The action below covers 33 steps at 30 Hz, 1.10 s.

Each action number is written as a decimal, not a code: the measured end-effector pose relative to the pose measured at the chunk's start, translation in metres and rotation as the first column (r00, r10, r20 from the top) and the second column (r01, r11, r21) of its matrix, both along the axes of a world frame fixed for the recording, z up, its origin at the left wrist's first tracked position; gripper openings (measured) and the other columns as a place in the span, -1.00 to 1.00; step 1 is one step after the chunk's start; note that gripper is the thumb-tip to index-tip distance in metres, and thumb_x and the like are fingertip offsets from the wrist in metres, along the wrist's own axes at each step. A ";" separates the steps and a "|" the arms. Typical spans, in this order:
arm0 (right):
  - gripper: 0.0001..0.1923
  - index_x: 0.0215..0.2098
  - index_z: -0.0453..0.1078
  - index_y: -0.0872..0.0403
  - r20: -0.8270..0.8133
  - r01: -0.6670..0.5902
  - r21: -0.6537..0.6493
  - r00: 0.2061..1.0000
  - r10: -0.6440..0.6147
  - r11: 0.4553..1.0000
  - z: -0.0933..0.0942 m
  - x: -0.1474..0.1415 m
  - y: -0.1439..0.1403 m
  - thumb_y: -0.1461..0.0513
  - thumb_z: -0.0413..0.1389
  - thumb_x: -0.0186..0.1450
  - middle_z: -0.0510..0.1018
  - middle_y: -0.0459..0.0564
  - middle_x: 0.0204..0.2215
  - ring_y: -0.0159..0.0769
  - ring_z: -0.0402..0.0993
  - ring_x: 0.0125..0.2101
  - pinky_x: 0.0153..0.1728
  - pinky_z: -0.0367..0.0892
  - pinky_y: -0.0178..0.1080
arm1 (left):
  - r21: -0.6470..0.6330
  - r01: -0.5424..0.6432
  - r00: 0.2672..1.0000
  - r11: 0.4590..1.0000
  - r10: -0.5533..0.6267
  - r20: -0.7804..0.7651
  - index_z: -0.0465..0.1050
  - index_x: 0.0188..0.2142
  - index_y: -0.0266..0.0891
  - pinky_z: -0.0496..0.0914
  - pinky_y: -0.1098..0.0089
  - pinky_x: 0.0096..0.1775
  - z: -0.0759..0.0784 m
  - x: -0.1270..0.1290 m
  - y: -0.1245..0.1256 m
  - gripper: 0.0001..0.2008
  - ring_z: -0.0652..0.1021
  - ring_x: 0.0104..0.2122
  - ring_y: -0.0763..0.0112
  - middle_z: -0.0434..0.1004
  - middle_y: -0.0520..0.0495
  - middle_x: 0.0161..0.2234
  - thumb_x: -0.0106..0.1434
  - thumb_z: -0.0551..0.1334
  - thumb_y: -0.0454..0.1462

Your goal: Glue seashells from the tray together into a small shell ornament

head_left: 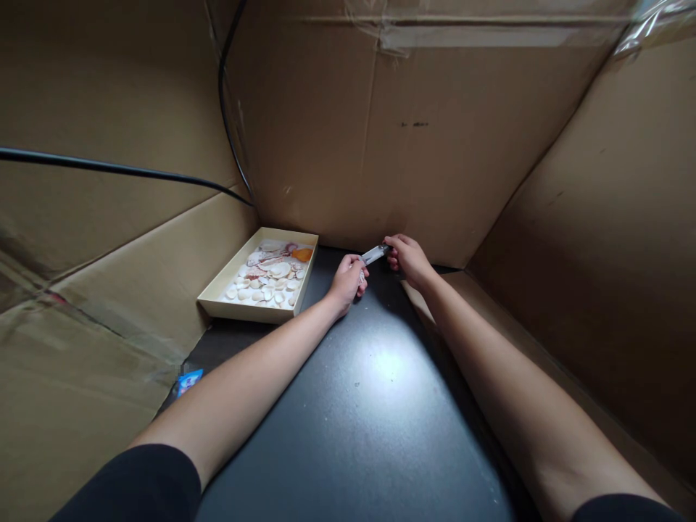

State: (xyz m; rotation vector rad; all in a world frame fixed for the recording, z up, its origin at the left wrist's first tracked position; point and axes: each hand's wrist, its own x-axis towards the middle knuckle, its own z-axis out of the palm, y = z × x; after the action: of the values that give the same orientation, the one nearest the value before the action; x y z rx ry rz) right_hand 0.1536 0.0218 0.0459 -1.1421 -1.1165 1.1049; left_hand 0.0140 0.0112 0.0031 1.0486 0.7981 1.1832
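A short, flat silver strip with a dark end (374,254) spans the gap between my two hands, above the far part of the dark table. My right hand (407,257) is closed on its dark end. Its other end meets the fingers of my left hand (346,283), which is closed around a small whitish, ridged piece (362,277) that looks like a shell. The fingers partly cover both things, so the strip's exact kind is unclear. Left of my left hand stands a shallow cream box (247,313) with several seashells (272,281) on a white bottom.
Cardboard walls (413,159) enclose the dark table (348,435) at the back and sides. A black cable (125,168) crosses the left wall, and another runs down the back left corner. A small blue packet (188,381) lies beside my left forearm.
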 end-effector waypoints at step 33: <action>-0.77 -0.23 0.40 0.13 0.191 0.119 0.052 0.973 -0.127 0.992 0.004 0.008 0.003 0.31 0.01 0.16 0.44 -0.09 -0.45 -0.54 0.33 -0.65 -0.75 0.06 -0.49 | 0.002 -0.046 0.999 0.999 0.046 -0.002 0.13 -0.29 -0.18 0.01 0.60 -0.73 0.001 0.000 0.001 -0.90 0.25 -0.77 0.67 0.26 0.17 -0.53 0.25 0.09 -0.26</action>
State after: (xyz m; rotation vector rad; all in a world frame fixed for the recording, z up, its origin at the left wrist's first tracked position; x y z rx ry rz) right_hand 0.1620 0.0248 0.0498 -1.2899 -1.1957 0.8856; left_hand 0.0144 0.0121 0.0037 1.0377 0.8263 1.2227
